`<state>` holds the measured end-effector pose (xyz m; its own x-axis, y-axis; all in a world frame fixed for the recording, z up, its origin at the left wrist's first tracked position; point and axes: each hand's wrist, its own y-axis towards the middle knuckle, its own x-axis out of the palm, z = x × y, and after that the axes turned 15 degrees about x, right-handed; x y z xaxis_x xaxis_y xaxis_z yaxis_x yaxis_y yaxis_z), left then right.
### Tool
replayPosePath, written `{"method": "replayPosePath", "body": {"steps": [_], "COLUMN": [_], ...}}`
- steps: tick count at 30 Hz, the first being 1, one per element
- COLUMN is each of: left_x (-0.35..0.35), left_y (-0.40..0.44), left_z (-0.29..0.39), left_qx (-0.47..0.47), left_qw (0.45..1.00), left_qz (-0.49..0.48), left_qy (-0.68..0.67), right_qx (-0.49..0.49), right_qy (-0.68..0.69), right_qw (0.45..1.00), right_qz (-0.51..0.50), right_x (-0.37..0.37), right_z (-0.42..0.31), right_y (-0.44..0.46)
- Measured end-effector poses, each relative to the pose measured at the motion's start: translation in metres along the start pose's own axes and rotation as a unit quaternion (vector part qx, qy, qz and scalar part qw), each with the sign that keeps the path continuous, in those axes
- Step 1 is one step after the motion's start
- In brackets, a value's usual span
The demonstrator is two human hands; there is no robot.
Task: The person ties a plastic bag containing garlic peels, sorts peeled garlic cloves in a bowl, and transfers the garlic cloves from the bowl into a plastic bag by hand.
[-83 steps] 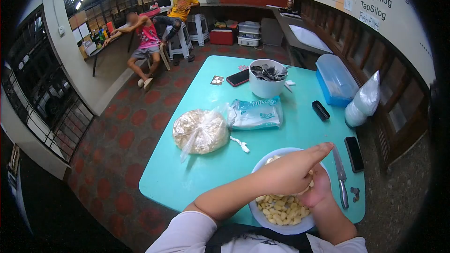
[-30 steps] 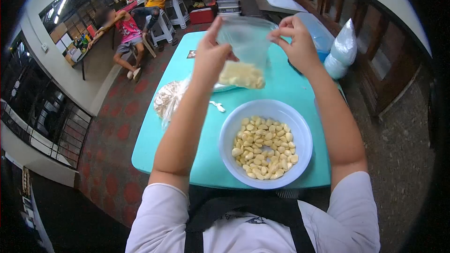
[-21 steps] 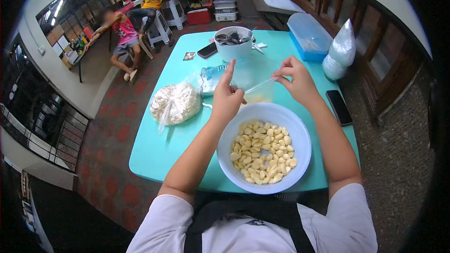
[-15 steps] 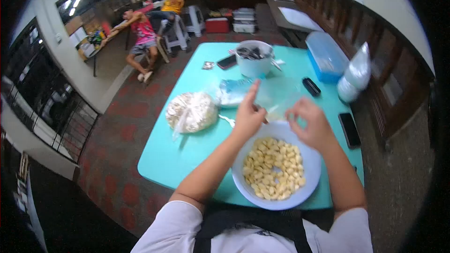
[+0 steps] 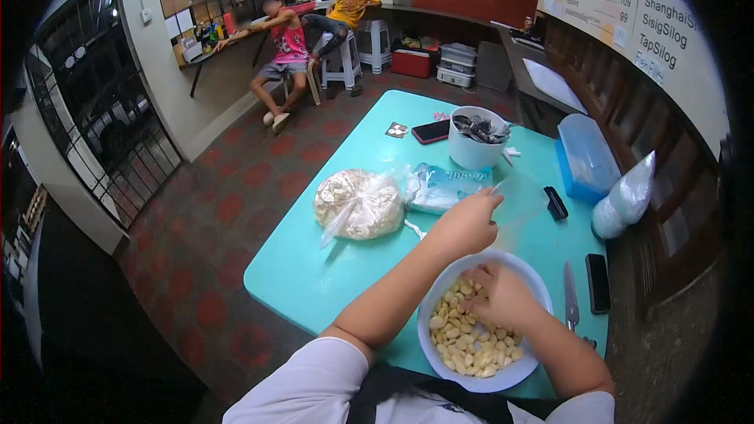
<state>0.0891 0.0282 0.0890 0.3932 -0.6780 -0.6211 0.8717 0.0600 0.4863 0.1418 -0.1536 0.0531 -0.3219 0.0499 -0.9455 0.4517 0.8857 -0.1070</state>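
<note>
A pale blue-white bowl (image 5: 542, 286) in front of me holds many pale yellow peeled cloves (image 5: 471, 345) that look like garlic. My right hand (image 5: 503, 294) reaches down into it, fingers bent among the cloves; they are blurred and partly hidden, so its grip is unclear. Above the bowl's far rim, my left hand (image 5: 469, 224) is closed on a thin clear plastic bag (image 5: 522, 208), which spreads faintly to the right. Left of that hand sit a blue-and-white packet (image 5: 448, 187) and a tied clear bag of whitish pieces (image 5: 357, 202).
On the turquoise table (image 5: 306, 267) are a white tub (image 5: 473, 149) of dark wrapped things, a blue lidded box (image 5: 587, 159), a plastic roll (image 5: 624, 196), phones (image 5: 598, 283), a black case (image 5: 555, 202) and a knife (image 5: 571, 298). Two people sit by the far wall.
My right hand has dropped from above the bowl's rim down into the cloves. My left hand has gone from a raised finger to a closed grip on the plastic. The camera view has shifted.
</note>
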Motion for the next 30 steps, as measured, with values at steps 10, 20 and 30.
{"method": "replayPosePath", "body": {"steps": [10, 20, 30], "left_x": [0.054, 0.047, 0.045], "left_y": [0.008, 0.006, -0.014], "left_z": [-0.003, 0.000, -0.025], "left_qx": [0.044, 0.045, 0.073], "left_qw": [0.994, 0.976, 0.960], "left_qz": [0.100, 0.207, 0.263], "left_qy": [0.013, -0.041, 0.057], "right_qx": [0.018, 0.045, 0.074], "right_qy": [-0.002, -0.003, 0.008], "right_qw": [1.000, 0.999, 0.994], "right_qz": [0.000, -0.025, -0.081], "right_x": [0.011, 0.019, 0.026], "right_z": [0.001, 0.020, 0.015], "right_y": [0.004, 0.004, -0.006]}}
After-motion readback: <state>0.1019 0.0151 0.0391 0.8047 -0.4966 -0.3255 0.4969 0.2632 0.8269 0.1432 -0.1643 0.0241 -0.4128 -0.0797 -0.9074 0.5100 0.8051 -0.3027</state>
